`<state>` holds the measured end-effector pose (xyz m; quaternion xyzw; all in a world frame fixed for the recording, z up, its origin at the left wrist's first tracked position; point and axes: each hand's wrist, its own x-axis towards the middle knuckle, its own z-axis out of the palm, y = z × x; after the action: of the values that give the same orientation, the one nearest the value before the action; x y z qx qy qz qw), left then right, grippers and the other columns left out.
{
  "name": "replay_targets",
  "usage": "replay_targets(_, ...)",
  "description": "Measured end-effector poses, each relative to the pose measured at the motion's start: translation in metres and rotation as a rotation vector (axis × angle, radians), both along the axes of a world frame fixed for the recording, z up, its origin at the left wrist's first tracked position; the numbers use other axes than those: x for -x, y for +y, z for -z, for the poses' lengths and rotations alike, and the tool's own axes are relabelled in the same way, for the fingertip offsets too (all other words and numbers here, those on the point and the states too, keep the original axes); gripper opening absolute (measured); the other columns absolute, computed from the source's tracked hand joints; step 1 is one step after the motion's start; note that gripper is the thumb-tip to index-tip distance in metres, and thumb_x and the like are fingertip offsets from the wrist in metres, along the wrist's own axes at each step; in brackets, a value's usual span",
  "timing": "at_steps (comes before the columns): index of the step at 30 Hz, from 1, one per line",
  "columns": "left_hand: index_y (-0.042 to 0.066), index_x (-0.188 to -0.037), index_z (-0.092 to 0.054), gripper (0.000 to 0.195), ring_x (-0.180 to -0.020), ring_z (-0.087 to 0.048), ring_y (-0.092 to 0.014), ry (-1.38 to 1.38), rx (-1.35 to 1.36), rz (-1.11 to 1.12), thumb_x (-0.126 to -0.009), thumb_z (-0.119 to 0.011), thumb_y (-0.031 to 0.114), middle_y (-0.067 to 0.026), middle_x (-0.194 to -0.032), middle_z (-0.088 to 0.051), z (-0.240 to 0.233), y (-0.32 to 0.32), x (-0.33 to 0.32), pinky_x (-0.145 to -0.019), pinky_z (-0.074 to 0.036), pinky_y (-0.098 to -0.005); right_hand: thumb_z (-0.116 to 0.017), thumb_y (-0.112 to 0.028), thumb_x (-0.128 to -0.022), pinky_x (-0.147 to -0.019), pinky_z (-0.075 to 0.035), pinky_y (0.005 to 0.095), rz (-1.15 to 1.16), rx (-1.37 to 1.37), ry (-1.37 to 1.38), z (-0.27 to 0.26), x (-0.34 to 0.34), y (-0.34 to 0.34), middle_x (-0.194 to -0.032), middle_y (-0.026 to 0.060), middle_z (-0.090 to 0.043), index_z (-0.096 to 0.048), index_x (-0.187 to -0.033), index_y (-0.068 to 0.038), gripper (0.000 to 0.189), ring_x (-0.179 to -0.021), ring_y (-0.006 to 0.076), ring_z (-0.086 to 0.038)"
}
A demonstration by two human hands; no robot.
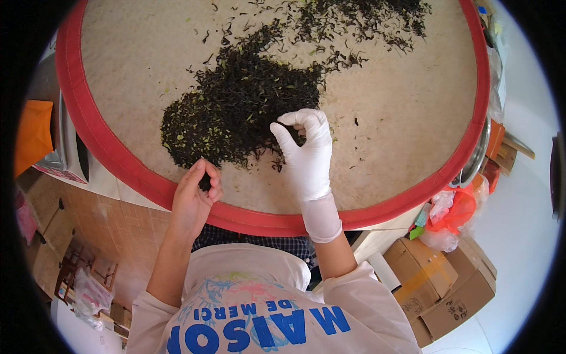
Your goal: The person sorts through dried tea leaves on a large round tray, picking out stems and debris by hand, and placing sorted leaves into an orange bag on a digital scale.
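Observation:
Before me a heap of dark, twisted dried leaves, resembling loose tea, lies on a round, pale tray with a red fabric rim. Lighter green and brown bits are mixed in at its left end. My bare left hand is cupped at the heap's near-left edge, over the rim, with dark leaves showing between thumb and fingers. My right hand, in a white glove, hovers at the near-right edge of the heap. Its thumb and forefinger are bent towards each other with a narrow gap, and nothing shows between them.
More leaves spread at the tray's far side. An orange bag is at left. Beyond the right rim are a metal bowl and plastic bags. Cardboard boxes stand at lower right.

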<state>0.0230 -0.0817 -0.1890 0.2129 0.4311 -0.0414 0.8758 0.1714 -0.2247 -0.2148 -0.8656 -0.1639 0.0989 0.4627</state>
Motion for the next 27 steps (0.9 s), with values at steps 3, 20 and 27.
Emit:
replay_targets(3, 0.008, -0.084, -0.048, 0.025, -0.062, -0.040, -0.008, -0.032, -0.010, 0.004, -0.099, -0.039, 0.026, 0.0000, -0.075, -0.046, -0.002, 0.000, -0.001, -0.058, -0.033, -0.0213, -0.072, -0.007, -0.077, -0.068, -0.044, 0.0231, 0.127, -0.236, 0.437, -0.014, 0.001, -0.008, -0.083, 0.0003, -0.058, -0.060, -0.082, -0.008, 0.014, -0.073, 0.0098, -0.053)
replay_targets(20, 0.009, -0.084, -0.049, 0.025, -0.063, -0.041, -0.008, -0.100, -0.033, -0.002, -0.099, -0.040, 0.026, 0.0004, -0.074, -0.046, -0.035, 0.012, -0.006, -0.059, -0.034, -0.0221, -0.064, -0.003, -0.079, -0.080, -0.047, 0.0302, -0.087, 0.117, 0.144, -0.060, 0.015, -0.010, -0.093, 0.0086, -0.063, -0.060, -0.100, -0.003, 0.021, -0.085, 0.0211, -0.060)
replay_targets(27, 0.009, -0.084, -0.047, 0.023, -0.062, -0.039, -0.008, -0.019, -0.023, -0.017, -0.099, -0.038, 0.024, -0.0001, -0.075, -0.045, -0.030, 0.018, 0.005, -0.059, -0.033, -0.0215, -0.062, -0.007, -0.077, -0.093, -0.041, 0.0425, -0.163, 0.315, -0.284, -0.024, -0.009, 0.003, -0.121, 0.0184, -0.052, -0.051, -0.121, -0.004, 0.045, -0.111, 0.0361, -0.050)
